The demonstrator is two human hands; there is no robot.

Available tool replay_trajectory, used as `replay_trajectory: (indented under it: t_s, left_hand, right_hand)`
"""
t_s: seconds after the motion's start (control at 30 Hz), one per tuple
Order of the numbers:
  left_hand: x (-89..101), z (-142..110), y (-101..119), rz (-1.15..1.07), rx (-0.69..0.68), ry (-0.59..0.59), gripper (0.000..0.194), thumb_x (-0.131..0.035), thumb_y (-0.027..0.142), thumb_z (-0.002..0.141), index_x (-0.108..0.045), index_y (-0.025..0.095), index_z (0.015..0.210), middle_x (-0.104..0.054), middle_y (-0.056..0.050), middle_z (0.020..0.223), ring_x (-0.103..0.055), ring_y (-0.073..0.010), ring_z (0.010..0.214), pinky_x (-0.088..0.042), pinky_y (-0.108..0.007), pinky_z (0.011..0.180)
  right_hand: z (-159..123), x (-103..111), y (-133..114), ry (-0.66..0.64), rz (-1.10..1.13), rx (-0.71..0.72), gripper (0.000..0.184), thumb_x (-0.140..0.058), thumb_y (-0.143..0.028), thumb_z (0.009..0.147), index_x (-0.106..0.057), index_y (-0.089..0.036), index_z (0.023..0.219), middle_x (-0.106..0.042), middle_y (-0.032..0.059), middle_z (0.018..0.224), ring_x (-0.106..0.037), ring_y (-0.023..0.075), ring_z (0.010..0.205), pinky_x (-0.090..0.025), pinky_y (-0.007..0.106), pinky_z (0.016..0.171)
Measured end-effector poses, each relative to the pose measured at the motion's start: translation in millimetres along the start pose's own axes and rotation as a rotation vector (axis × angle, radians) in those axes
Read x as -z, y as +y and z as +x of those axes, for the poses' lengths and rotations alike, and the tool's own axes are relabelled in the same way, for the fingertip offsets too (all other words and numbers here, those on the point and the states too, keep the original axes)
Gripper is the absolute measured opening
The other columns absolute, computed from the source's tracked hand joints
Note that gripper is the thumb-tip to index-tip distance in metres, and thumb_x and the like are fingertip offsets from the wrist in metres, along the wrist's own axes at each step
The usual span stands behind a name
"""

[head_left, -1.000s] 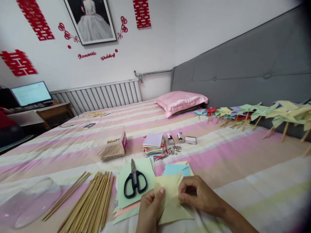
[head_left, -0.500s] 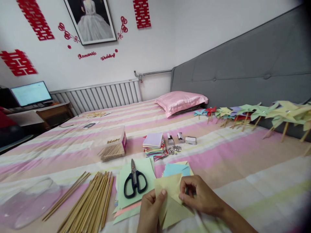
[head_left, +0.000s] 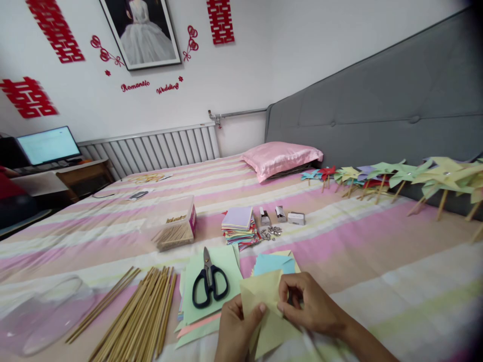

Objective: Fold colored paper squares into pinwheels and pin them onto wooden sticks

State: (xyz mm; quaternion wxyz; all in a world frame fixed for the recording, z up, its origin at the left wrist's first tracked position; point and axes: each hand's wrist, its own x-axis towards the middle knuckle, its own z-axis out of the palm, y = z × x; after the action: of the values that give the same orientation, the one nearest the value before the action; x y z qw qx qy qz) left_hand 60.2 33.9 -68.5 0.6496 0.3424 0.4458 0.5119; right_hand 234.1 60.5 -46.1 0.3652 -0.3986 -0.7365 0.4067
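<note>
Both hands pinch the yellow paper (head_left: 264, 306) at the bed's near edge: left hand (head_left: 236, 334) below-left, right hand (head_left: 313, 309) right.

Home bedroom: bed (head_left: 339, 261), pillow (head_left: 281, 157), headboard (head_left: 377, 105), radiator (head_left: 151, 148).

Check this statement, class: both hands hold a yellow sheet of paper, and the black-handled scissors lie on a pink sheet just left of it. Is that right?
Not quite. In the head view the scissors lie on a light green sheet, not a pink one. The rest stands: the left hand and right hand both hold the yellow sheet, with the scissors just left of it.
</note>
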Motion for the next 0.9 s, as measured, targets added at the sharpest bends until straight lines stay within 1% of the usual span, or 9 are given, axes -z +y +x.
replay_trajectory:
  t_s: [0.13, 0.3, 0.5, 0.57, 0.63, 0.7, 0.77, 0.83, 0.9]
  left_hand:
    - [2.8, 2, -4, 0.081, -0.038, -0.004, 0.027, -0.078, 0.032, 0.057, -0.069, 0.01, 0.07, -0.069, -0.008, 0.062, -0.058, -0.0165, 0.054, -0.043, -0.025, 0.052]
    - [6.3, 5, -9, 0.124, -0.052, 0.011, 0.025, -0.076, 0.032, 0.06, -0.067, 0.011, 0.071, -0.069, -0.007, 0.064, -0.058, -0.0173, 0.055, -0.044, -0.027, 0.054]
    - [4.4, 4, -6, 0.147, -0.06, 0.033, 0.027, -0.077, 0.033, 0.058, -0.069, 0.01, 0.071, -0.07, -0.007, 0.064, -0.061, -0.0188, 0.057, -0.045, -0.025, 0.053]
    - [1.8, 3, -5, 0.146, -0.071, 0.059, 0.029, -0.078, 0.033, 0.057, -0.07, 0.01, 0.073, -0.07, -0.007, 0.062, -0.061, -0.0185, 0.056, -0.046, -0.025, 0.053]
    - [-0.3, 3, -5, 0.135, -0.087, 0.089, 0.031, -0.079, 0.034, 0.055, -0.07, 0.01, 0.073, -0.07, -0.007, 0.061, -0.061, -0.0182, 0.055, -0.047, -0.025, 0.054]
    - [-1.2, 4, -6, 0.103, -0.095, 0.152, 0.034, -0.08, 0.035, 0.052, -0.07, 0.011, 0.073, -0.07, -0.007, 0.06, -0.062, -0.0184, 0.054, -0.047, -0.026, 0.054]
    - [-0.8, 5, -8, 0.069, -0.096, 0.223, 0.038, -0.081, 0.036, 0.049, -0.07, 0.011, 0.075, -0.07, -0.007, 0.059, -0.062, -0.0191, 0.054, -0.047, -0.027, 0.054]
    - [0.0, 6, -9, 0.049, -0.097, 0.265, 0.041, -0.082, 0.037, 0.047, -0.07, 0.011, 0.077, -0.07, -0.007, 0.059, -0.063, -0.0203, 0.056, -0.048, -0.028, 0.054]
    - [0.1, 7, -10, 0.043, -0.104, 0.283, 0.042, -0.081, 0.038, 0.047, -0.07, 0.011, 0.077, -0.07, -0.007, 0.059, -0.064, -0.0211, 0.058, -0.048, -0.028, 0.054]
  right_hand:
    - [-1, -1, 0, 0.008, -0.007, 0.008, 0.008, -0.056, -0.013, 0.068, -0.053, -0.015, 0.061, -0.056, -0.0012, 0.054, -0.045, 0.0086, 0.046, -0.033, 0.018, 0.043]
    - [-1, -1, 0, 0.015, -0.02, 0.016, 0.008, -0.056, -0.013, 0.068, -0.054, -0.016, 0.061, -0.056, -0.0013, 0.055, -0.046, 0.009, 0.047, -0.034, 0.018, 0.044]
    - [-1, -2, 0, 0.011, -0.017, 0.03, 0.009, -0.056, -0.012, 0.069, -0.052, -0.017, 0.061, -0.056, -0.0013, 0.058, -0.048, 0.0094, 0.048, -0.037, 0.019, 0.045]
    - [-1, -3, -1, 0.021, -0.01, 0.034, 0.008, -0.056, -0.013, 0.07, -0.052, -0.017, 0.064, -0.055, -0.0019, 0.059, -0.048, 0.0093, 0.048, -0.037, 0.019, 0.045]
    - [-2, -5, -2, 0.047, 0.001, 0.034, 0.007, -0.058, -0.014, 0.07, -0.052, -0.018, 0.071, -0.052, -0.0042, 0.058, -0.047, 0.0089, 0.047, -0.037, 0.019, 0.046]
    - [-2, -8, -3, 0.074, 0.029, 0.039, 0.015, -0.06, -0.015, 0.07, -0.051, -0.019, 0.082, -0.05, -0.0058, 0.059, -0.047, 0.0088, 0.048, -0.038, 0.019, 0.046]
    - [-1, -10, -4, 0.096, 0.084, 0.053, 0.03, -0.062, -0.015, 0.07, -0.047, -0.021, 0.095, -0.055, -0.0045, 0.065, -0.052, 0.0105, 0.054, -0.039, 0.02, 0.049]
    - [0, -12, -6, 0.113, 0.146, 0.052, 0.048, -0.062, -0.014, 0.07, -0.039, -0.023, 0.111, -0.061, -0.001, 0.078, -0.058, 0.0132, 0.064, -0.041, 0.02, 0.051]
    - [1, -13, -8, 0.132, 0.181, 0.033, 0.065, -0.063, -0.013, 0.07, -0.028, -0.024, 0.124, -0.063, 0.0008, 0.086, -0.059, 0.0145, 0.07, -0.042, 0.021, 0.053]
